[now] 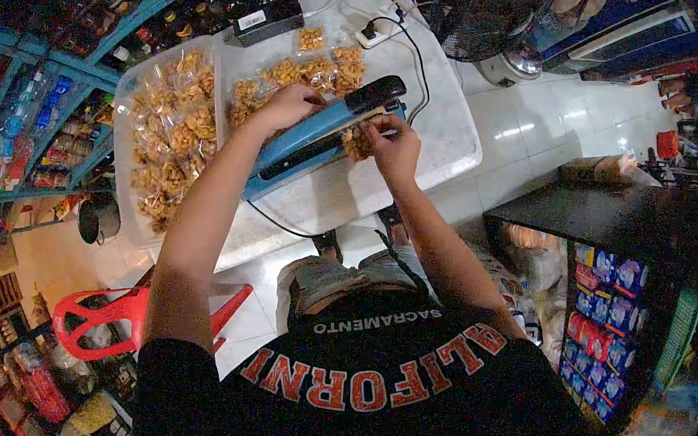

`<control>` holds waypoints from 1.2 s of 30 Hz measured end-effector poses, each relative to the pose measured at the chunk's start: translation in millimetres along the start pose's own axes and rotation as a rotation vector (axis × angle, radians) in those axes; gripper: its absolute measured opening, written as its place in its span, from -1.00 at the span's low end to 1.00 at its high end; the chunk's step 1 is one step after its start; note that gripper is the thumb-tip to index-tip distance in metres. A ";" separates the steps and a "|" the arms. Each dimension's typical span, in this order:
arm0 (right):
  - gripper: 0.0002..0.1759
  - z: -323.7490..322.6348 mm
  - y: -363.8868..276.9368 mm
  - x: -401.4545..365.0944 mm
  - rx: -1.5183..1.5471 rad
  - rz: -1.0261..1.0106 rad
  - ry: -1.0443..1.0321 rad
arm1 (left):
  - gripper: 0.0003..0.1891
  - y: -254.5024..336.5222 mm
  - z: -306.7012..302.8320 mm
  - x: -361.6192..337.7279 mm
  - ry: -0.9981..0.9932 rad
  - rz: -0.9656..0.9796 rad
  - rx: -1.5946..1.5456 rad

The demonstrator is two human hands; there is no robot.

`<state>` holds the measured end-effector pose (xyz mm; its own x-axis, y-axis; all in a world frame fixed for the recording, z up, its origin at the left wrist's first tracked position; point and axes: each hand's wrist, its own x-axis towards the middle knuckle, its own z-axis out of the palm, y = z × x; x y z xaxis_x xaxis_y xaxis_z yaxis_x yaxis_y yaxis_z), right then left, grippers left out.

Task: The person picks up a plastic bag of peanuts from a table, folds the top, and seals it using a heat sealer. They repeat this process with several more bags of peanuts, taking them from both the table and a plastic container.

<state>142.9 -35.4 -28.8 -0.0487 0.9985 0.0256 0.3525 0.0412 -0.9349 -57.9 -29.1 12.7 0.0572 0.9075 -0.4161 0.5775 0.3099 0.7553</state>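
A blue hand impulse sealer (293, 143) with a black-ended upper arm lies slantwise on the white table (430, 123). My right hand (397, 145) pinches a small clear bag of golden-brown snack pieces (357, 143) against the sealer's near right edge. My left hand (293, 107) is at the sealer's far left side, fingers stretched towards its arm; the fingertips are partly hidden. Just beyond that hand lie several filled snack bags (302, 71). To the left, a translucent plastic tub (219, 84) holds many more such bags.
A white power strip (373, 36) with a black plug and cable sits at the table's far side. Blue shelves (97, 69) of bottles line the left. A red plastic chair (101, 323) stands lower left, a dark counter (594, 209) at right. Tiled floor shows between.
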 end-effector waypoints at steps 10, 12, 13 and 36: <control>-0.76 10.2 7.5 -2.3 0.156 0.089 0.086 | -0.76 -13.0 7.7 11.4 0.089 0.025 0.158; -0.83 5.8 4.4 -3.8 0.143 0.024 0.100 | -0.76 -10.4 7.5 9.8 0.115 -0.003 0.187; -0.83 2.8 1.7 -2.1 0.141 0.022 0.097 | -0.75 -8.5 6.5 8.9 0.111 -0.018 0.177; -0.62 13.2 -53.8 74.4 -0.572 -0.290 0.067 | -0.69 -8.1 11.2 0.5 0.161 0.016 0.053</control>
<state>108.0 36.1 18.7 -0.1653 0.9431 0.2884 0.7773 0.3046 -0.5505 -53.4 -34.3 0.7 -0.0619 0.9472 -0.3147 0.6203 0.2835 0.7313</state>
